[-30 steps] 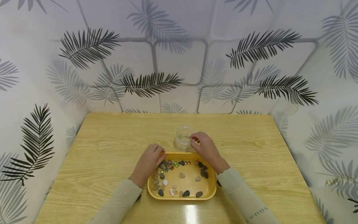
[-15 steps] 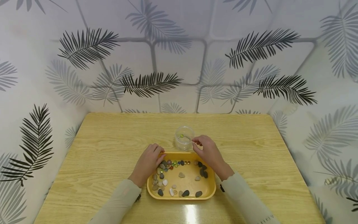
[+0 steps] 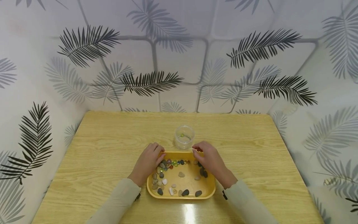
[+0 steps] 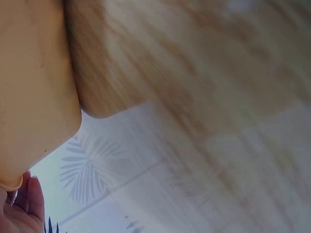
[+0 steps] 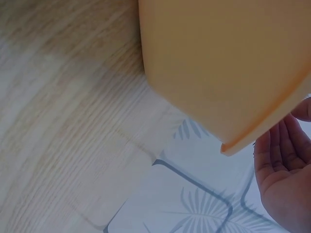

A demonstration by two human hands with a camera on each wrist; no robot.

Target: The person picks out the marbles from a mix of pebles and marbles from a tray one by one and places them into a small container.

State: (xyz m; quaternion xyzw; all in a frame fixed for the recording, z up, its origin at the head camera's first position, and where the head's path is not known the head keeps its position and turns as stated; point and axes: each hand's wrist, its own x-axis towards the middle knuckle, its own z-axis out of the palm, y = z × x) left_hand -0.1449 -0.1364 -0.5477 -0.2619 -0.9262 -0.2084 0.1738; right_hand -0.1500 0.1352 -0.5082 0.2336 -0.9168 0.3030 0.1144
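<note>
From the left, a pale sleeve [image 3: 116, 200] leads to the person's left hand [image 3: 147, 161], which grips the tray [image 3: 188, 182] at its 10 o'clock corner, the fingers bent over the far rim and the thumb reaching over the inner side. The yellow tray lies on the bench [image 3: 112, 146]. Inside it, tan and grey stones [image 3: 155, 181] line the wall from 8 to 10 o'clock, a white stone [image 3: 164, 181] just beside them. Marbles [image 3: 174, 162] follow the far wall from 11 toward 12 o'clock. A pale stone [image 3: 181, 174] sits near the middle. The clear cup [image 3: 184, 145] stands upright on the bench just beyond the tray at 12 o'clock, with a green marble [image 3: 182, 135] in it. Dark stones [image 3: 203, 172] cluster at 2 o'clock; others lie between 5 and 6. The right hand [image 3: 213, 160] is at the tray's 1 o'clock corner, fingers bent toward the thumb. Its fingertips are partly hidden, so one cannot say whether this grip pinches anything or touches the rim.
</note>
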